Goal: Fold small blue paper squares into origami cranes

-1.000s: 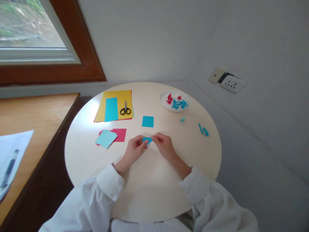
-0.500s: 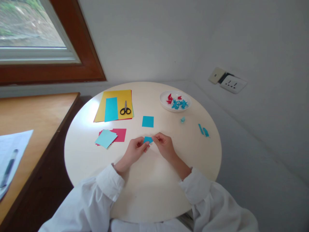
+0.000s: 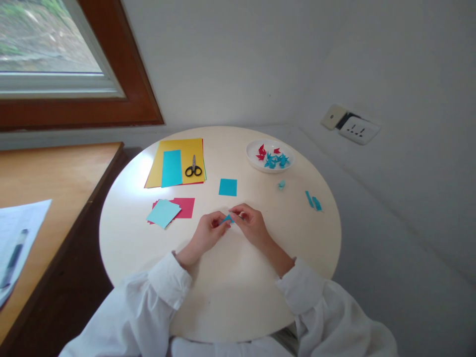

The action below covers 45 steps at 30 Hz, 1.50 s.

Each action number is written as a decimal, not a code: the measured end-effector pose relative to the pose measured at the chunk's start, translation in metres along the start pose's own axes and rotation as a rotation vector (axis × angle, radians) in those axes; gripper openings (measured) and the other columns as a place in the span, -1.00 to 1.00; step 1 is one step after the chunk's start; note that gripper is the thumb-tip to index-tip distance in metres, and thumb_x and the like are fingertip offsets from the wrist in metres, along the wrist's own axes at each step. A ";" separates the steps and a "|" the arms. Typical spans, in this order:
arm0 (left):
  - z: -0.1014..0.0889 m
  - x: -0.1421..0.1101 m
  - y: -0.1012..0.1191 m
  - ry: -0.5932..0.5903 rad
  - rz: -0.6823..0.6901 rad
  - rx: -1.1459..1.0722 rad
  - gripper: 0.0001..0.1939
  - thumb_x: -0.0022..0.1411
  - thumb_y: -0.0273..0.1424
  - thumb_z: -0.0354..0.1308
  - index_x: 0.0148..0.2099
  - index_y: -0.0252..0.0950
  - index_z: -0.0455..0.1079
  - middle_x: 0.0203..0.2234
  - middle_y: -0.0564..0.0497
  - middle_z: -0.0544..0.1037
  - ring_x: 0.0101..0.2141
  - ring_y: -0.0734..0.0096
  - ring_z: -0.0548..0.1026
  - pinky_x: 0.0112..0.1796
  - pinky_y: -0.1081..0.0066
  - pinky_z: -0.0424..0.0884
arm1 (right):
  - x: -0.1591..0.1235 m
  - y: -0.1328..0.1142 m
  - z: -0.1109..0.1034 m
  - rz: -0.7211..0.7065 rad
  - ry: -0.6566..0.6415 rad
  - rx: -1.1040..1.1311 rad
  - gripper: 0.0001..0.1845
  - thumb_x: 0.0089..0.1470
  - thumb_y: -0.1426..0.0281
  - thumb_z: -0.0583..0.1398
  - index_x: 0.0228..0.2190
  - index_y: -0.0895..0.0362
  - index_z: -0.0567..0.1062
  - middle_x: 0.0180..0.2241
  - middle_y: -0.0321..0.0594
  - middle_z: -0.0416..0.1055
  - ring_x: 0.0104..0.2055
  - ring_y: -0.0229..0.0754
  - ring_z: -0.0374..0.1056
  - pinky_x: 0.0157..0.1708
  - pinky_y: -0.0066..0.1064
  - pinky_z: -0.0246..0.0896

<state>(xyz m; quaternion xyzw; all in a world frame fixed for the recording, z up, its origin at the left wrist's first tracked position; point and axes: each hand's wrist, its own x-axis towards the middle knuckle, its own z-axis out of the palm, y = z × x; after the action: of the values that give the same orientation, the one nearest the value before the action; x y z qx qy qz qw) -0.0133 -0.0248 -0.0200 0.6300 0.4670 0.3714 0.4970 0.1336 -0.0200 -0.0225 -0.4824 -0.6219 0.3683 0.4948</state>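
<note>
A small blue paper piece (image 3: 227, 218) is pinched between both of my hands just above the round white table (image 3: 230, 287). My left hand (image 3: 207, 233) grips its left side with curled fingers. My right hand (image 3: 251, 224) closes over its right side, so only a small blue tip shows between the fingertips. A flat blue square (image 3: 227, 187) lies on the table just beyond my hands.
Black scissors (image 3: 193, 167) and a blue strip (image 3: 171, 168) rest on yellow sheets (image 3: 186, 149) at the back left. Light blue (image 3: 163, 212) and red (image 3: 184, 207) papers lie left. A white dish (image 3: 269, 156) holds several folded pieces; blue scraps (image 3: 313, 200) lie right.
My hands have drawn closer together and the blue piece between them now shows as a smaller pointed shape instead of a flat rectangle.
</note>
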 end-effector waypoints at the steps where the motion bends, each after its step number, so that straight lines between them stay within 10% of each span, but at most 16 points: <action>1: 0.000 0.000 -0.001 0.000 0.003 0.000 -0.77 0.04 -0.29 0.11 -0.51 -0.35 0.30 -0.69 0.13 0.28 -0.64 0.62 0.17 -0.62 0.56 0.06 | 0.000 -0.001 0.000 -0.012 -0.004 -0.002 -0.89 -0.07 0.35 0.16 -0.50 0.14 0.44 -0.47 -0.23 0.41 -0.42 -0.24 0.28 -0.45 -0.43 0.13; 38: -0.002 0.000 0.014 0.201 -0.006 -0.008 -0.74 0.07 -0.25 0.09 -0.50 -0.34 0.36 -0.67 0.06 0.42 -0.60 0.51 0.36 -0.55 0.51 0.25 | 0.001 0.003 -0.003 0.101 0.127 0.131 -0.80 -0.12 0.34 0.22 -0.37 0.13 0.46 -0.55 -0.31 0.38 -0.49 -0.29 0.28 -0.45 -0.45 0.16; 45: -0.001 0.000 0.001 0.174 0.170 -0.095 -0.73 0.02 -0.36 0.18 -0.18 -0.29 0.31 -0.33 -0.04 0.49 -0.31 0.41 0.47 -0.29 0.43 0.40 | 0.001 0.007 -0.003 0.089 0.096 0.224 -0.76 -0.12 0.33 0.22 -0.33 0.10 0.39 -0.55 -0.37 0.32 -0.50 -0.31 0.27 -0.46 -0.47 0.18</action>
<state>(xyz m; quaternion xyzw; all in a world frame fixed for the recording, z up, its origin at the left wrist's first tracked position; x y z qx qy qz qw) -0.0137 -0.0250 -0.0186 0.6086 0.4352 0.4870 0.4506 0.1376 -0.0170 -0.0278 -0.4684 -0.5305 0.4333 0.5581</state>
